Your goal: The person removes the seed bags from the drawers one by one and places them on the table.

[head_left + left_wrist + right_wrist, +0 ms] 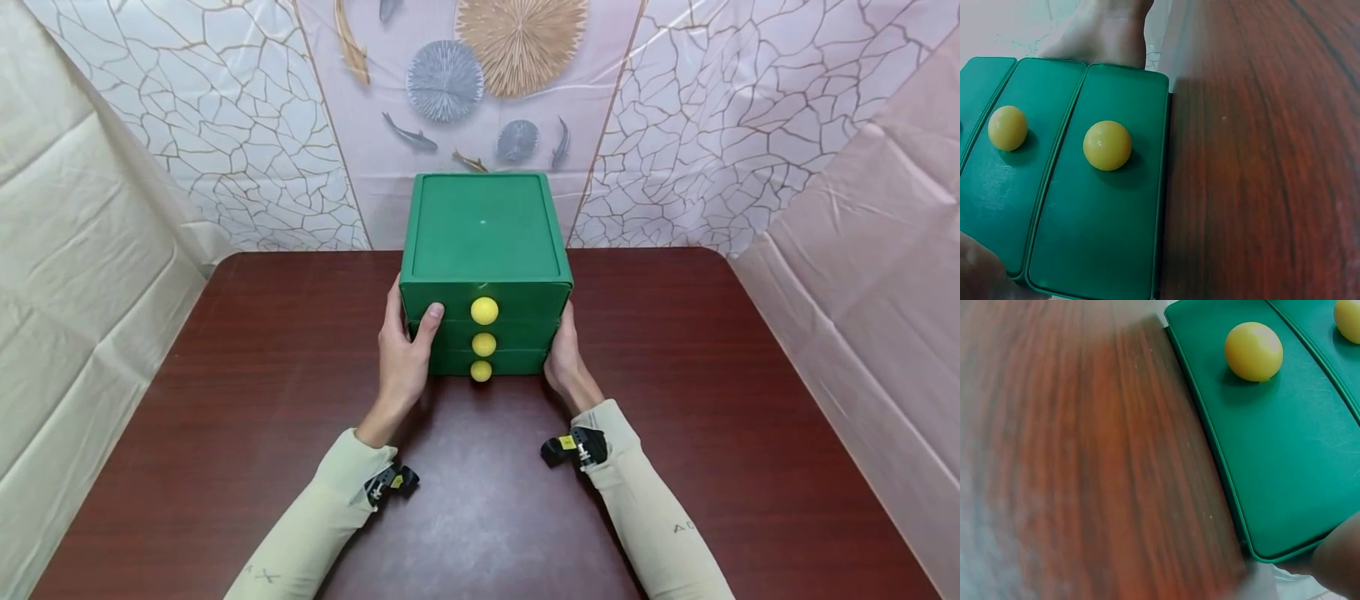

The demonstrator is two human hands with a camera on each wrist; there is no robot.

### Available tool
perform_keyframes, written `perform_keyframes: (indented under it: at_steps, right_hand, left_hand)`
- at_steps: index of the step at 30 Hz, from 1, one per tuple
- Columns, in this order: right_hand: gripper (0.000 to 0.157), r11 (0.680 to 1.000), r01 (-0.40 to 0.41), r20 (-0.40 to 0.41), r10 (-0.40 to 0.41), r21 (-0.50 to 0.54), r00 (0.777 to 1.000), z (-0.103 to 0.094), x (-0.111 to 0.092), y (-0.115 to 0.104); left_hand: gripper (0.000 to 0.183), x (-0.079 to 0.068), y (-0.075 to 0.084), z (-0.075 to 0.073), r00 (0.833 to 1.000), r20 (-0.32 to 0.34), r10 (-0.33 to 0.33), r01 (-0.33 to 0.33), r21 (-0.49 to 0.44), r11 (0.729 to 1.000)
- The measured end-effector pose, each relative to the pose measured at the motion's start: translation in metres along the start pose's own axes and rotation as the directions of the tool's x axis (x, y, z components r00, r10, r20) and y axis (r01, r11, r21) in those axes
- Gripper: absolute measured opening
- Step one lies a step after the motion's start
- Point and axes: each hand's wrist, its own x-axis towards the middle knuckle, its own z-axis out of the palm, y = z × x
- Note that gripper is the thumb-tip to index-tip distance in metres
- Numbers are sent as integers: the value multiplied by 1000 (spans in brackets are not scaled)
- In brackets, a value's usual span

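Note:
A green three-drawer box [480, 229] is on the table in the head view, its front towards me. Each drawer front carries a round yellow knob [484, 311], and the drawers are pushed in. My left hand [402, 364] grips the box's left side, thumb on the top drawer's front and fingers along the side wall. On the opposite side, my right hand [567, 360] holds the right wall low down, its fingertips hidden by the box. The lowest drawer front [1100, 231] fills the middle of the left wrist view, close over the table.
The dark red-brown wooden table [262, 375] spreads around the box. Behind it hangs a patterned backdrop [247, 125], and pale cloth [67, 250] closes off the sides. A small camera [573, 448] is strapped at the right wrist.

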Motion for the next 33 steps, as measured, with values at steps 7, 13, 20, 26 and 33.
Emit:
perform_keyframes:
  at_steps: [7, 13, 20, 26, 33]
  right_hand:
    - [40, 1000, -17, -3, 17, 10, 1000, 1, -2, 2]
    - [39, 1000, -25, -8, 25, -1, 1000, 1, -2, 1]
    - [43, 999, 15, -38, -16, -29, 999, 1, -3, -1]
    - [58, 997, 51, -31, -53, -66, 998, -1, -6, 0]
    - [76, 998, 41, -3, -41, -53, 999, -3, -9, 3]
  left_hand:
    - [69, -3, 1, 0, 1000, -17, -18, 18, 12, 1000]
    - [69, -3, 1, 1, 1000, -21, -23, 24, 40, 999]
    - [71, -1, -3, 2, 999, -15, -28, 29, 38, 999]
    - [71, -1, -2, 2, 999, 8, -33, 33, 21, 999]
    - [72, 0, -1, 0, 999, 26, -41, 40, 24, 999]
